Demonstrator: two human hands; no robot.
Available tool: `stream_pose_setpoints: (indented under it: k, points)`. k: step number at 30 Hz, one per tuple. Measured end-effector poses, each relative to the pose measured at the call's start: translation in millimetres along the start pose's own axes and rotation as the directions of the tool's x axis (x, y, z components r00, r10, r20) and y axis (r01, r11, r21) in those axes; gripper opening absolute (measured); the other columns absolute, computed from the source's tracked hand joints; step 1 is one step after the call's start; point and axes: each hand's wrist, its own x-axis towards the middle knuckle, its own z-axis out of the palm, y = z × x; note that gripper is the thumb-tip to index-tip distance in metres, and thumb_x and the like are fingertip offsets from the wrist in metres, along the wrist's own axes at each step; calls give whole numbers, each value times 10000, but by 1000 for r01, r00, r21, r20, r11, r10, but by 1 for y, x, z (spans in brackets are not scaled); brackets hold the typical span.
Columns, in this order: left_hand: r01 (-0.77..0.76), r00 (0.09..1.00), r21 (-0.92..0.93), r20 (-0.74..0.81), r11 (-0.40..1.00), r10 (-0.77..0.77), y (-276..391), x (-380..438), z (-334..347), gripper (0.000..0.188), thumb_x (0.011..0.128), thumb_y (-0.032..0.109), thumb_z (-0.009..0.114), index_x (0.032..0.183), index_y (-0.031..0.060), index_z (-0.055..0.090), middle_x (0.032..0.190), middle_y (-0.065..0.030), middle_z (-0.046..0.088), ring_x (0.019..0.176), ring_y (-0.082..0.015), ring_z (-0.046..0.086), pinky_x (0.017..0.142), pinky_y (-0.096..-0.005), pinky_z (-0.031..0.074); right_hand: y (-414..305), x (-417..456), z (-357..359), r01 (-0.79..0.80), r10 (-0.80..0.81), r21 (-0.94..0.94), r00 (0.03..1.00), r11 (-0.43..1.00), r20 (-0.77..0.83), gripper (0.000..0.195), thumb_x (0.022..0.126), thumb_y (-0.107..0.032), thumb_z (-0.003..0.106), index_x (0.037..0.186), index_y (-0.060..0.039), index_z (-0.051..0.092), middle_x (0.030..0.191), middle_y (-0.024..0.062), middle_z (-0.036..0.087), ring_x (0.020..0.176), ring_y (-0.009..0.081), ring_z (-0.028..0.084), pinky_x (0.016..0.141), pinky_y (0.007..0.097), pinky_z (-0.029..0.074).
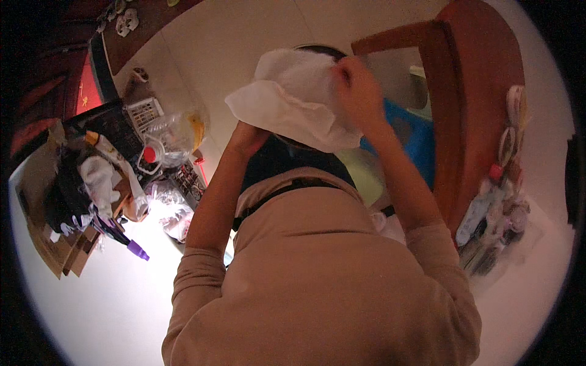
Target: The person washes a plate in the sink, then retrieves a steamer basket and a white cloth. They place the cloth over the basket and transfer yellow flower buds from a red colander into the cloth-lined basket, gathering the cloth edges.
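Observation:
A thin white sheet [293, 100], either cloth or plastic film, lies loosely folded in front of my body. Under it shows part of a dark round rim [321, 48]; the rest of that object is covered, so its kind cannot be told. My right hand [359, 89], blurred, has its fingers curled at the sheet's right edge and grips it. From the lower left, my left hand [252, 136] reaches beneath the sheet. Its fingers are hidden, so what it holds cannot be seen.
A brown wooden piece of furniture [485, 91] stands at the right, with a blue object [409, 137] beside it. To the left are a clear plastic jug with a red cap [149, 154], plastic bags [169, 206] and cardboard [78, 254]. Shoes [127, 22] lie at upper left.

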Motion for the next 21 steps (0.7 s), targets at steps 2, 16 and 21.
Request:
stream_pose_setpoints:
  k: [2,16,21]
  points:
    - [-12,995,97,98,995,3,22,35,-7,691,698,163,670,1314,64,373,1283,-101,459,1182,-275,444,1017,-438,346,24,49,-14,-5,16,75,989,997,-145,154,874,-186,574,940,-51,543,901,124,577,785,227,564,707,327,457]
    - [85,970,227,204,970,-132,232,272,142,803,620,1,562,1366,41,267,1312,-120,418,1215,-278,425,1027,-412,342,80,302,-81,-559,395,668,827,492,400,454,884,-297,557,1264,-65,469,1161,128,564,1056,223,530,880,323,427]
    - [35,992,231,107,972,-61,268,359,201,618,730,57,591,1300,41,354,1293,-115,424,1148,-254,471,979,-404,385,124,382,-81,-469,373,733,875,493,309,561,872,-317,574,1315,-23,398,1226,130,525,1087,221,512,930,329,398]
